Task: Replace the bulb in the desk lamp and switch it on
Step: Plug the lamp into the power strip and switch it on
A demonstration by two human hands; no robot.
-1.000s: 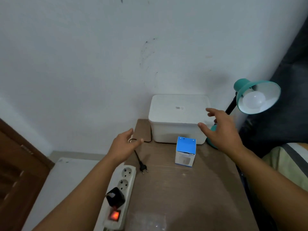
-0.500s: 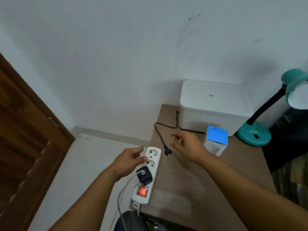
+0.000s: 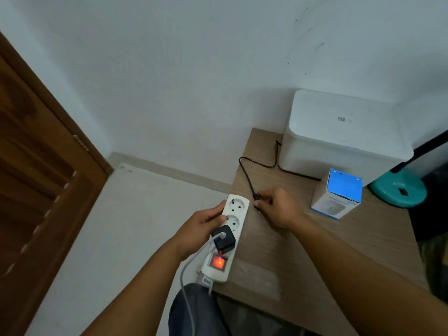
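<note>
Left hand (image 3: pixel 203 223) gripped the white plastic power strip (image 3: pixel 226 236) at the wooden tabletop (image 3: pixel 339 251) edge, right hand (image 3: pixel 278 209) pinched the lamp's black plug (image 3: pixel 256 200) right beside it.

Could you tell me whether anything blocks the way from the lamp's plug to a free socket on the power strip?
Nothing visible does. The right hand pinches the plug just beside the power strip, which the left hand steadies. The two top sockets are free; the black charger sits lower.
</note>
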